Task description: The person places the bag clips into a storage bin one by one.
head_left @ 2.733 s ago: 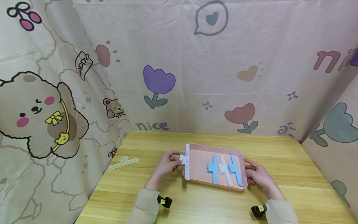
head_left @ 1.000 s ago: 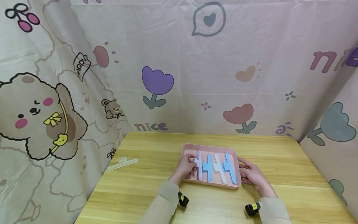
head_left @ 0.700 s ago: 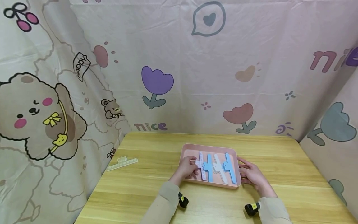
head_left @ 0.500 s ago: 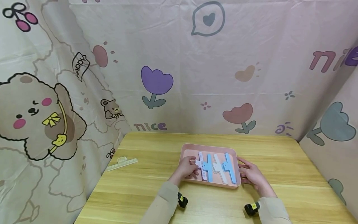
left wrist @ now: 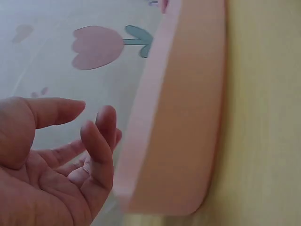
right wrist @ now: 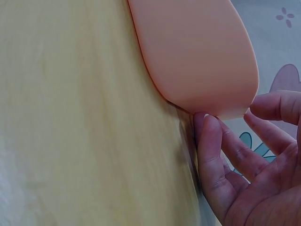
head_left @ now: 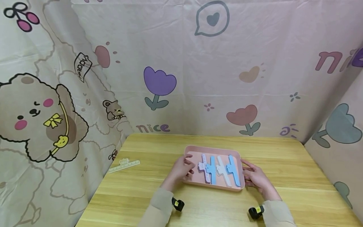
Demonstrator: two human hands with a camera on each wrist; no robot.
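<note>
My left hand (head_left: 182, 167) hovers at the left side of the pink tray (head_left: 195, 148), loosely curled and holding nothing. The left wrist view shows that hand (left wrist: 61, 155) with thumb and fingers apart beside the tray's outer wall (left wrist: 183, 117). Inside the tray a purple clip (head_left: 206, 173) lies closest to the left hand. Beside it, in a row, are a blue clip (head_left: 212, 176), a whitish clip (head_left: 224, 171) and another blue clip (head_left: 233, 173). On the right, the fingertips of my right hand (head_left: 256, 177) touch the tray's outer wall (right wrist: 202, 61).
A pale see-through clip (head_left: 124, 166) with a ruler-like bar lies on the wooden table (head_left: 136, 195), toward the left edge. Patterned cloth (head_left: 193, 78) hangs behind the table and at both sides.
The left hand carried the purple clip from the tray's left rim into the tray, set it beside the blue one, then let go and drew back left. The right hand stays at the right wall.
</note>
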